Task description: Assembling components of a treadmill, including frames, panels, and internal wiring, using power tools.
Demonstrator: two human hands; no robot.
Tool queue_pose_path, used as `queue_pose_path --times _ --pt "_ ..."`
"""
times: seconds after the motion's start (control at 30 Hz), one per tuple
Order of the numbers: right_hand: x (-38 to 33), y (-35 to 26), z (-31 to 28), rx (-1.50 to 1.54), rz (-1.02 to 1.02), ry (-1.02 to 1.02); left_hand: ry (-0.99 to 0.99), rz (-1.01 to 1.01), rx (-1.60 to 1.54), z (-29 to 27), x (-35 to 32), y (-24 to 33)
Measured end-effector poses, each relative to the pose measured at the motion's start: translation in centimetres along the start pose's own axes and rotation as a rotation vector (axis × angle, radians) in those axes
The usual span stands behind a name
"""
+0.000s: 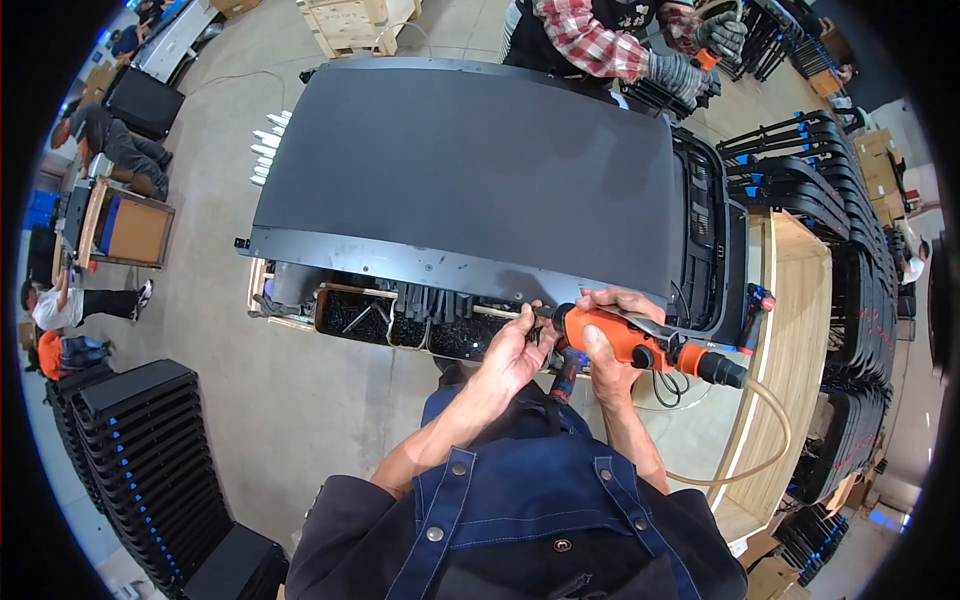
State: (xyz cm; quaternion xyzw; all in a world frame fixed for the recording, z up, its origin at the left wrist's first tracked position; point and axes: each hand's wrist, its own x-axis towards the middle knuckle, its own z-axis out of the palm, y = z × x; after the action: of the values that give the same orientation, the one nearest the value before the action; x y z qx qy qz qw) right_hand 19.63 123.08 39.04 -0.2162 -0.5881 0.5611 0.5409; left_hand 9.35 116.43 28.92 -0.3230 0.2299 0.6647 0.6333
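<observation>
An orange-and-black air tool (pixel 625 338) lies nearly level in front of me, its tan hose (pixel 785 430) looping from the black rear end. My right hand (pixel 608 365) is wrapped round its body, fingers over the top and thumb on the near side. At the tool's black nose, my left hand (pixel 513 352) is closed, fingers pinched; what they pinch is too small to make out. Just beyond both hands runs the near edge of a large dark panel (pixel 470 170) on a bench. Under that edge sit black bins (pixel 365 322) with dark parts and small fasteners.
Across the panel a co-worker in grey gloves (pixel 680 78) holds an orange-tipped tool. A long wooden crate (pixel 785 370) stands at right, with racks of black frames (pixel 850 250) behind it. Stacked black panels (pixel 150 460) stand at left. A second tool (pixel 757 315) hangs near the crate.
</observation>
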Motion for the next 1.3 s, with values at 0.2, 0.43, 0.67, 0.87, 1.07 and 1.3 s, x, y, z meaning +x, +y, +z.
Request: queue_pose_path --times 0.2,0.43,0.67,0.87,1.07,1.3 --pt "2.1 1.9 3.4 -0.100 0.053 -0.090 -0.004 -0.101 -0.094 0.4 1.5 2.5" --pt "4.4 3.0 5.9 -0.202 0.167 -0.290 -0.138 -0.132 0.439 -2.4 -0.8 4.8" --pt "4.6 3.8 5.9 -0.253 0.145 -0.284 -0.272 -0.236 0.707 -3.8 -3.9 7.8" --pt "4.1 4.0 5.7 -0.242 0.196 -0.220 -0.388 -0.056 1.073 -3.9 -5.4 9.1" --pt "4.6 3.6 6.7 -0.180 0.240 -0.256 -0.210 0.036 0.767 -4.5 -5.5 9.6" --pt "3.4 1.0 7.2 0.244 0.312 -0.129 -0.252 0.093 0.341 -6.6 -5.3 10.1"
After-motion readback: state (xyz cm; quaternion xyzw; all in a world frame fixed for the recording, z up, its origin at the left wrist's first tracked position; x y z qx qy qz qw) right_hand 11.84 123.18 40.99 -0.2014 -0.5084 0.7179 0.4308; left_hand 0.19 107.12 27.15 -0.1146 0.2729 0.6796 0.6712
